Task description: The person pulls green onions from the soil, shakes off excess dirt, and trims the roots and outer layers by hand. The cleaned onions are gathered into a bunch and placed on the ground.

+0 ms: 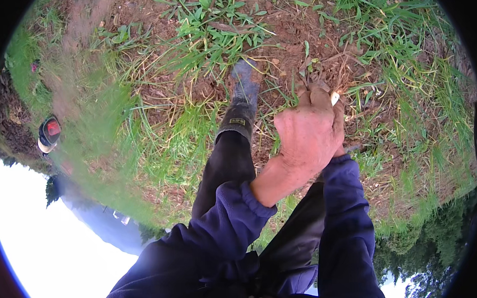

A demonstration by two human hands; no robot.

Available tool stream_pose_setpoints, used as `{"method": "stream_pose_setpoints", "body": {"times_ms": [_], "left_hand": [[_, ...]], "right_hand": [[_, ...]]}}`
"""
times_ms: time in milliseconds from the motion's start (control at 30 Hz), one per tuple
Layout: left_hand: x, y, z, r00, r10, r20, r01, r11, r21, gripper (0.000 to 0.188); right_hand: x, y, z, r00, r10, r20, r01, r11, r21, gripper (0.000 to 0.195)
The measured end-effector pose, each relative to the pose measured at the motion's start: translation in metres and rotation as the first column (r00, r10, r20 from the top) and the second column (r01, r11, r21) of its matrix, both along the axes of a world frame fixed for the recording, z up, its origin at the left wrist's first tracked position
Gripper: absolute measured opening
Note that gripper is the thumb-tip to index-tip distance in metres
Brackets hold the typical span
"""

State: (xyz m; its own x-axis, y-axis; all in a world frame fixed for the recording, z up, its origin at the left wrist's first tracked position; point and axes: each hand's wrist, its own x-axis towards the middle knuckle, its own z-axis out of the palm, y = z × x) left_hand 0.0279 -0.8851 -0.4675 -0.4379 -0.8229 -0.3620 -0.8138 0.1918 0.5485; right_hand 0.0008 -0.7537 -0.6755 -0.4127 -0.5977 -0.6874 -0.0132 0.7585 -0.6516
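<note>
My left hand [305, 131] is bent over the reddish-brown soil [286, 63], back upward and fingers curled down. Partly beneath it, my right hand [338, 129] presses close alongside, mostly hidden. A small white piece [335, 98] shows at the right hand's fingers; what it is, I cannot tell. Just beyond the fingertips are a small leafy plant [311, 64] and thin pale roots [342, 76]. Whatever the fingers grip is covered by the hands. A short grey end [351, 148] shows beside the right wrist, too unclear to name.
A muddy rubber boot [242, 96] stands left of my hands. Leafy weeds [212, 33] grow beyond it, and long grass [402, 27] lies to the right. Far left is a dark container [51, 129] with something red inside. Trees [429, 236] stand at the lower right.
</note>
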Motion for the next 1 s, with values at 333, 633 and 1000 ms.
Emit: {"method": "stream_pose_setpoints", "body": {"times_ms": [333,633,1000], "left_hand": [[0.039,-0.049,-0.005,0.974,0.215,-0.069,-0.223,0.967,-0.127,0.024],[0.064,-0.096,-0.003,0.837,0.505,-0.209,-0.527,0.848,-0.059,0.006],[0.066,-0.112,-0.004,0.868,0.458,-0.192,-0.477,0.876,-0.067,0.017]], "right_hand": [[0.018,-0.248,-0.018,0.935,0.249,-0.25,-0.281,0.954,-0.1,0.035],[0.067,-0.321,-0.059,0.653,0.672,-0.349,-0.709,0.705,0.031,0.032],[0.1,-0.214,-0.085,0.794,0.585,-0.165,-0.576,0.811,0.101,0.033]]}}
